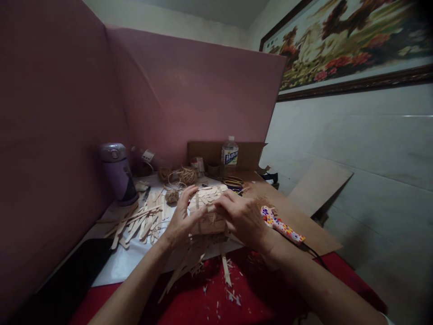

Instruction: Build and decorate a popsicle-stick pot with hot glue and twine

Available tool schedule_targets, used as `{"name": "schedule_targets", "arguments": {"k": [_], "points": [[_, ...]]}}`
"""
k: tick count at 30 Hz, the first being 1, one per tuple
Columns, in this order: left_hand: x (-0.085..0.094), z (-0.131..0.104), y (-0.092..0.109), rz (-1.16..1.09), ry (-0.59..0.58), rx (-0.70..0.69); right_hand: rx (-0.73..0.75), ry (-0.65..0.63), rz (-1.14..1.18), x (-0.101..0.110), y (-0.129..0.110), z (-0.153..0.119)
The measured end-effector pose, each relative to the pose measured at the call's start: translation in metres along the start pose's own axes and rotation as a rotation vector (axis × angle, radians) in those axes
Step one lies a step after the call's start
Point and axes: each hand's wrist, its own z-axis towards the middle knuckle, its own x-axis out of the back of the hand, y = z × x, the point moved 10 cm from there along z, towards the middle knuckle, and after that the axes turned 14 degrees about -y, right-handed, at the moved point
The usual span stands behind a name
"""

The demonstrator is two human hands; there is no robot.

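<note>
A small craft piece made of pale wooden sticks and slivers, banded with twine, sits in front of me on the table. My left hand grips its left side, thumb across the front and fingers behind the upper edge. Over its right part, my right hand is closed in a pinch, fingertips at the surface. Whatever those fingertips hold is hidden. Right of that hand lies a flower-patterned glue gun with a black cord. Scissors with yellow handles lie just behind the craft piece.
Loose craft sticks are heaped at left, near a purple flask. Twine balls and a plastic bottle stand behind. Wood scraps litter the red cloth. Cardboard covers the right side.
</note>
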Motion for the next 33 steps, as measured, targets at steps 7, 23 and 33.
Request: {"name": "schedule_targets", "arguments": {"k": [7,23,33], "points": [[0.0,0.0,0.001,0.027,0.001,0.02,0.011,-0.015,0.071,0.007,0.007,-0.005],[0.0,-0.001,0.003,0.005,0.003,0.022,0.031,-0.092,-0.112,-0.006,-0.006,-0.003],[-0.002,-0.001,0.005,0.039,-0.014,0.017,0.025,-0.061,-0.02,0.001,0.002,-0.005]]}}
